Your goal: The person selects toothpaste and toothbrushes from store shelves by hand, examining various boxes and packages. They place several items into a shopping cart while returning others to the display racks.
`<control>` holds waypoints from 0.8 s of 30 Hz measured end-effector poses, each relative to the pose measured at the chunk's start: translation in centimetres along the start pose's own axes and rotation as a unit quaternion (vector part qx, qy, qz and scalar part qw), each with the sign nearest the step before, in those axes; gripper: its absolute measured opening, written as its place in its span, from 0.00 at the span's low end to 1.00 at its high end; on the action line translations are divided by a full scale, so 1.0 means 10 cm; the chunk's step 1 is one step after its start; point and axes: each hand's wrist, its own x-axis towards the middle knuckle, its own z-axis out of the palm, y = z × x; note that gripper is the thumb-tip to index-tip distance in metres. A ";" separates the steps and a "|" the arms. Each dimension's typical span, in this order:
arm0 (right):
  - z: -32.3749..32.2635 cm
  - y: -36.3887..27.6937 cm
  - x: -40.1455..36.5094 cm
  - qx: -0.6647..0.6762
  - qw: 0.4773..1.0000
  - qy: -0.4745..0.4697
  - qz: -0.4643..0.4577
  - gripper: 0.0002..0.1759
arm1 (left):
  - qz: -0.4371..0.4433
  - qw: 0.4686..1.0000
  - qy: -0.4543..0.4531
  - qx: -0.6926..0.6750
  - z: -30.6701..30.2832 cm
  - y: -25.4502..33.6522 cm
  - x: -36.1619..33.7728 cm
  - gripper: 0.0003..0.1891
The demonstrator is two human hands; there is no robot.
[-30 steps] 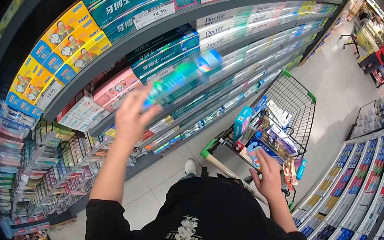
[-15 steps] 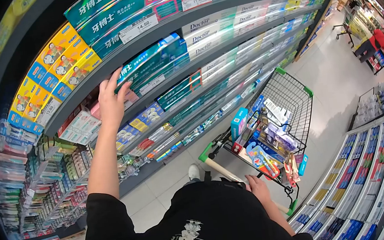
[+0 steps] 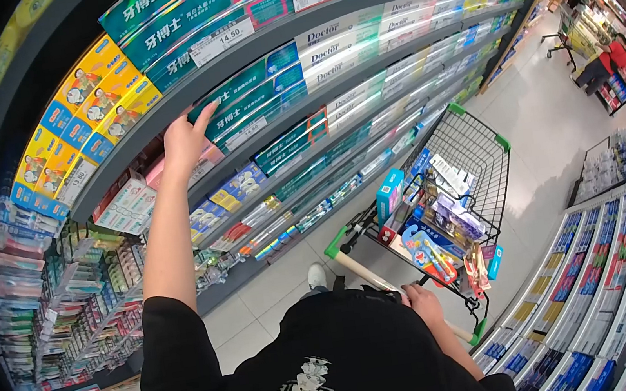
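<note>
My left hand (image 3: 186, 142) reaches into a shelf bay at the left end of a stack of teal toothpaste boxes (image 3: 256, 92). Its thumb is stretched out against the front of the upper box, apart from the other fingers, which are partly hidden at the shelf lip. The boxes lie flat, one on another. My right hand (image 3: 425, 304) is closed around the handle (image 3: 371, 273) of a shopping cart. In the cart basket (image 3: 493, 172) lie several packaged goods, among them a teal box (image 3: 390, 195) and a toothbrush pack (image 3: 429, 255).
Yellow-and-blue boxes (image 3: 108, 96) stand left of my hand, above a price tag (image 3: 79, 181). White "Doctor" boxes (image 3: 333, 50) continue along the shelf to the right. Hanging packs fill the lower left. Another shelf of boxes (image 3: 577, 279) is at right; a person in red (image 3: 615, 59) is farther down the aisle.
The upper teal toothpaste box, which jutted out at an angle, now sits flush over the lower one. My left hand has shifted slightly, with its thumb now against the box front.
</note>
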 end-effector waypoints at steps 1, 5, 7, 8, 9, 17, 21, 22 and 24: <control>0.00 0.00 0.00 0.000 1.000 0.003 0.000 0.22 | -0.027 0.999 -0.021 0.014 -0.01 0.01 0.01 0.32; 0.00 -0.02 -0.01 -0.008 1.000 0.010 0.002 0.21 | -0.015 0.998 -0.021 0.062 0.02 -0.04 0.02 0.32; -0.01 -0.04 -0.01 -0.012 1.000 0.017 -0.002 0.21 | 0.059 0.990 0.021 0.123 0.02 0.04 -0.02 0.32; -0.01 -0.03 0.00 -0.016 1.000 0.017 -0.003 0.21 | 0.101 0.979 0.043 0.172 0.02 0.10 -0.08 0.32; 0.00 -0.02 0.00 -0.018 1.000 0.017 -0.004 0.21 | 0.145 0.962 0.063 0.221 0.01 0.17 -0.11 0.31; -0.05 -0.07 0.01 -0.024 1.000 -0.002 0.013 0.23 | 0.263 0.895 0.118 0.341 0.40 0.42 0.00 0.34; -0.05 -0.07 0.00 -0.030 0.999 0.003 0.015 0.24 | 0.209 0.906 0.083 0.358 0.49 0.52 0.10 0.33; -0.05 -0.08 0.00 -0.029 0.999 0.006 0.016 0.24 | 0.186 0.912 0.072 0.358 0.51 0.52 0.11 0.33; -0.03 -0.06 0.00 -0.033 0.999 0.020 0.011 0.23 | 0.198 0.905 0.085 0.367 0.53 0.49 0.15 0.32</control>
